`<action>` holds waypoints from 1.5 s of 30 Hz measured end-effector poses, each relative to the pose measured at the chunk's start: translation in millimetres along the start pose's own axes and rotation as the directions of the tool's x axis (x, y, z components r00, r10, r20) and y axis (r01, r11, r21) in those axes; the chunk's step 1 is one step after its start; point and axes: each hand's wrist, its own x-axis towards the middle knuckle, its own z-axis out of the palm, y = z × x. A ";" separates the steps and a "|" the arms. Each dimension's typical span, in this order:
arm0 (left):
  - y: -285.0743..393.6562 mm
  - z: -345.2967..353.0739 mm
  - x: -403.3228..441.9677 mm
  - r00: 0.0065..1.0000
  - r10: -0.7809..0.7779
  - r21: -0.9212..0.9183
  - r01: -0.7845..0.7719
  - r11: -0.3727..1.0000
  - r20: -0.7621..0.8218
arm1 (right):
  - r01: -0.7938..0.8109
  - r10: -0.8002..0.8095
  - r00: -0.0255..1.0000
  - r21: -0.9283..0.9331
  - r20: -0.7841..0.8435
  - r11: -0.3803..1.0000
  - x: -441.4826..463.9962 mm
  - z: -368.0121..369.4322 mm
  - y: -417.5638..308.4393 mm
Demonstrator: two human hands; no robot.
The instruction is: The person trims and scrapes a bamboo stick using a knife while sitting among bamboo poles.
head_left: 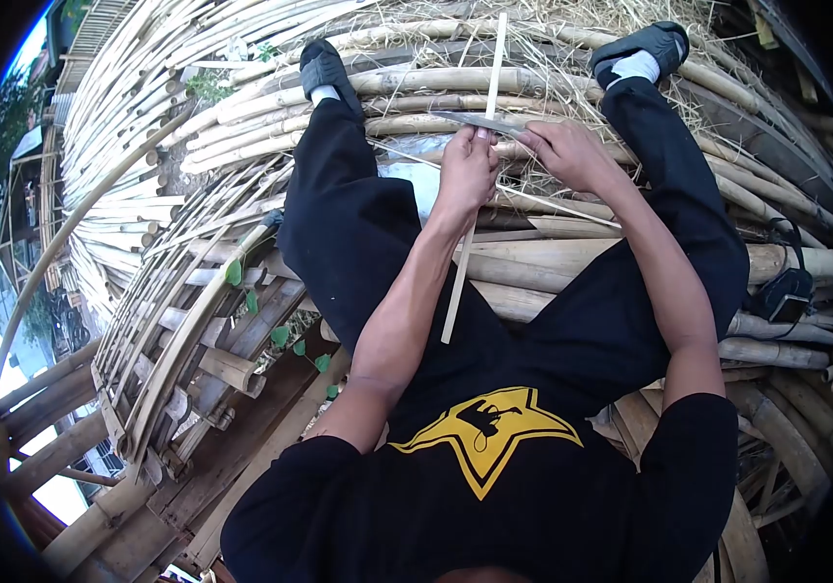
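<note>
My left hand is closed around a long pale bamboo strip, which runs up past the fingers and down toward my lap. In my right hand is a knife, its handle mostly hidden by the fingers. The blade points left and crosses the strip just above my left thumb; whether its edge touches the strip is hard to make out. Both hands are raised between my spread knees.
Stacked bamboo poles lie under and around my legs, with straw-like shavings among them. A slatted bamboo bundle rises at the left. Near my right knee rests a dark strapped device. Sandals cover my feet.
</note>
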 end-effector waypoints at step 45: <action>-1.1 2.6 -2.2 0.989 0.002 0.010 -0.004 1.000 0.145 | -0.265 0.306 0.939 0.239 -0.158 0.934 -0.6 -21.2 5.2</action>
